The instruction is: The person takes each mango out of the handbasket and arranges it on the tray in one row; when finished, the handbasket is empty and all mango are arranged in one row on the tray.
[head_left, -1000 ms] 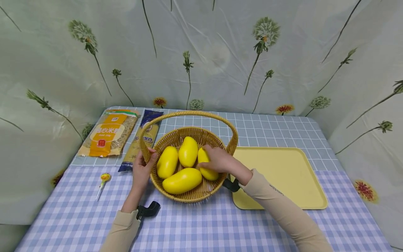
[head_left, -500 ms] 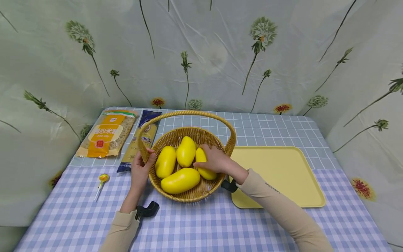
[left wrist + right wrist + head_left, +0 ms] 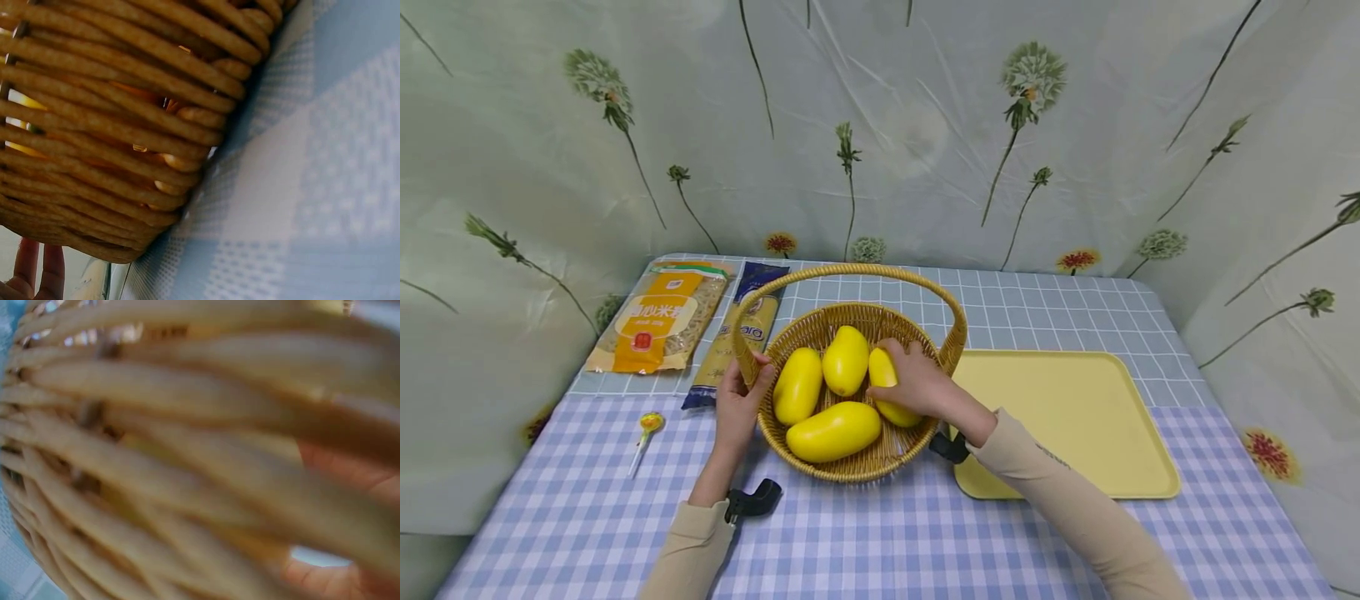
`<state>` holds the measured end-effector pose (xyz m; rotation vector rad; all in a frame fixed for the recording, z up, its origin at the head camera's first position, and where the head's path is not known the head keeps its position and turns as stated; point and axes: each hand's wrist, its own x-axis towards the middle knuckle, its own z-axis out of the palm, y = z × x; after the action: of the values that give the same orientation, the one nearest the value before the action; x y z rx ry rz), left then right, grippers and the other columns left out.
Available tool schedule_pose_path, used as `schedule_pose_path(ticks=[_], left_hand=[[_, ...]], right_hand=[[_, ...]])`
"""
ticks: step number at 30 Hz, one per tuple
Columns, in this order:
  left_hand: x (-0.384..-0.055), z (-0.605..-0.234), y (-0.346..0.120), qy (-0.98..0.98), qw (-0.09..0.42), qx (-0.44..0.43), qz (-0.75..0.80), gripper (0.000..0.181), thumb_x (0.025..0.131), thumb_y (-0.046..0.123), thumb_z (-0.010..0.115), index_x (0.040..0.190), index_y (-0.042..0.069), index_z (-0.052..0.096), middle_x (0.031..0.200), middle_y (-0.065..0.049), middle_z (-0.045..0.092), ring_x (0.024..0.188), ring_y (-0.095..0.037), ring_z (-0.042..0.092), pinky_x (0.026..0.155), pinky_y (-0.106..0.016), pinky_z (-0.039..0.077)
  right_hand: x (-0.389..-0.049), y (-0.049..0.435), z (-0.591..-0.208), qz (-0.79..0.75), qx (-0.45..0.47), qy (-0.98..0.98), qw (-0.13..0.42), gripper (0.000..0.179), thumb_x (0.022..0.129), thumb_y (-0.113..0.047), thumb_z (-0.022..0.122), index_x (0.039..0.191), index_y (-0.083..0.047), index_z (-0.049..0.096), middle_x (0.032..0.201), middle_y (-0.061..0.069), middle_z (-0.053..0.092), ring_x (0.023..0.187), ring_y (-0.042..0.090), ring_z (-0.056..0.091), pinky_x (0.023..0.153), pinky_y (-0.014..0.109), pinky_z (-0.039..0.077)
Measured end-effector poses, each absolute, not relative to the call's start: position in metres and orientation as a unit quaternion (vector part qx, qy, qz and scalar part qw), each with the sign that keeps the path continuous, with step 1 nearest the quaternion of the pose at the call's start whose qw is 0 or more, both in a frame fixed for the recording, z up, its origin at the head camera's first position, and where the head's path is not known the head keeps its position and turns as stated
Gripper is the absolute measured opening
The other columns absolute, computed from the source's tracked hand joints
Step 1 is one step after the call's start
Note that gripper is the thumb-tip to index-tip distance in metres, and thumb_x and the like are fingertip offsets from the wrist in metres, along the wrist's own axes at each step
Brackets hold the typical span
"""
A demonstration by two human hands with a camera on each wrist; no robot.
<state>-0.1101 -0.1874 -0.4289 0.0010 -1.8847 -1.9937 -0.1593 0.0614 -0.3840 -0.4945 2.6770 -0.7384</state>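
Note:
A wicker basket [image 3: 850,477] with an arched handle [image 3: 857,269] stands mid-table and holds several yellow mangoes. My left hand [image 3: 739,404] grips it at the left foot of the handle, thumb on the near side. Inside the basket, my right hand [image 3: 917,383] holds the rightmost mango [image 3: 883,371], thumb to the left and fingers over its far end. Left of that lie an upper mango [image 3: 846,360], a left mango [image 3: 798,386] and a lower mango [image 3: 833,432]. In the right wrist view, the woven wall [image 3: 156,456] hides most of the hand.
To the right lies a yellow tray [image 3: 1075,425], its left end beneath the right forearm. A puffed-rice-like snack bag [image 3: 655,321] and a blue-and-gold pasta packet [image 3: 733,337] lie at the back left. A lollipop [image 3: 650,425] rests in front of them on the checked cloth [image 3: 880,550].
My right hand and the rightmost mango have shifted slightly left within the basket. The upper mango has turned a little. My left hand keeps its grip on the basket.

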Motion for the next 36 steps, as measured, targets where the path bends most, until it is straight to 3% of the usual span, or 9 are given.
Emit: schedule_pose_path(ticks=[5, 11, 22, 30, 36], left_hand=[[-0.112, -0.433, -0.189, -0.673, 0.189, 0.011, -0.715, 0.017, 0.092, -0.006, 0.056, 0.108, -0.011, 0.051, 0.098, -0.001, 0.058, 0.092, -0.015, 0.052, 0.079, -0.025, 0.039], [-0.112, -0.434, -0.19, -0.67, 0.188, 0.015, -0.718, 0.015, 0.092, -0.006, 0.056, 0.106, -0.008, 0.053, 0.099, -0.002, 0.058, 0.093, -0.016, 0.052, 0.08, -0.025, 0.039], [-0.109, -0.429, -0.186, -0.67, 0.195, 0.002, -0.716, 0.016, 0.092, -0.007, 0.055, 0.107, -0.012, 0.05, 0.098, -0.003, 0.059, 0.09, -0.013, 0.053, 0.078, -0.024, 0.041], [-0.114, -0.438, -0.19, -0.672, 0.192, 0.005, -0.715, 0.018, 0.092, -0.007, 0.055, 0.108, -0.013, 0.049, 0.098, 0.001, 0.059, 0.092, -0.014, 0.052, 0.08, -0.024, 0.04], [-0.118, -0.45, -0.195, -0.672, 0.193, 0.004, -0.715, 0.015, 0.092, -0.001, 0.059, 0.106, -0.003, 0.055, 0.097, 0.001, 0.059, 0.092, -0.016, 0.053, 0.079, -0.024, 0.041]], right_hand=[[-0.155, 0.064, -0.379, -0.281, -0.17, 0.934, 0.141, 0.074, 0.086, -0.04, 0.069, 0.145, -0.018, 0.03, 0.126, 0.025, 0.038, 0.088, 0.027, 0.053, 0.072, 0.04, 0.047], [-0.149, 0.068, -0.371, -0.301, -0.184, 0.927, 0.128, 0.074, 0.087, -0.041, 0.067, 0.147, -0.021, 0.029, 0.118, 0.02, 0.043, 0.088, 0.025, 0.052, 0.072, 0.039, 0.047], [-0.14, 0.075, -0.365, -0.32, -0.213, 0.92, 0.072, 0.07, 0.083, -0.043, 0.071, 0.143, -0.026, 0.038, 0.114, 0.014, 0.047, 0.088, 0.022, 0.052, 0.074, 0.037, 0.046], [-0.134, 0.08, -0.365, -0.355, -0.224, 0.906, 0.045, 0.07, 0.081, -0.049, 0.071, 0.141, -0.031, 0.04, 0.126, 0.009, 0.045, 0.095, 0.02, 0.051, 0.078, 0.037, 0.045], [-0.127, 0.087, -0.364, -0.38, -0.252, 0.89, 0.021, 0.071, 0.081, -0.053, 0.068, 0.142, -0.031, 0.04, 0.129, 0.004, 0.045, 0.102, 0.017, 0.049, 0.081, 0.038, 0.044]])
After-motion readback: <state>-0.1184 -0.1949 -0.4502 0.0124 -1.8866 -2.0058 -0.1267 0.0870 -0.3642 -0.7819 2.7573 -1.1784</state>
